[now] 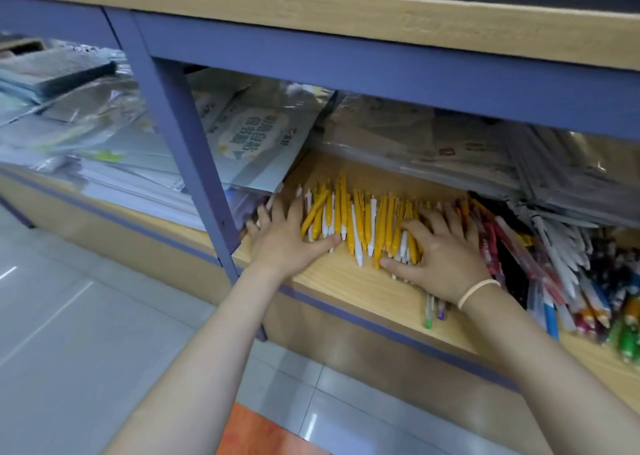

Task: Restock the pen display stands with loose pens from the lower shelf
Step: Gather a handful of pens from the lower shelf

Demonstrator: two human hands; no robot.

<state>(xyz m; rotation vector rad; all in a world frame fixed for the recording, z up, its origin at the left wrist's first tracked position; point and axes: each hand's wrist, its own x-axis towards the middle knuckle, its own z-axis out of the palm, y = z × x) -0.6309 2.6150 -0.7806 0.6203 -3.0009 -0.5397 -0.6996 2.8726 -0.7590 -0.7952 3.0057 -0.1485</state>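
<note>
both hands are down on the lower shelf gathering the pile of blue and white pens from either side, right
Not quite: the pens are yellow and white, not blue and white. The head view shows the left hand and right hand on the lower shelf, bracketing that pile from either side.

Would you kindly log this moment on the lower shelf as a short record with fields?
setting: wooden lower shelf under a blue frame
target: pile of yellow and white pens
left hand: flat against the pile's left side
right hand: fingers spread on the pile's right side
neighbours: mixed coloured pens right, paper stacks left
</note>
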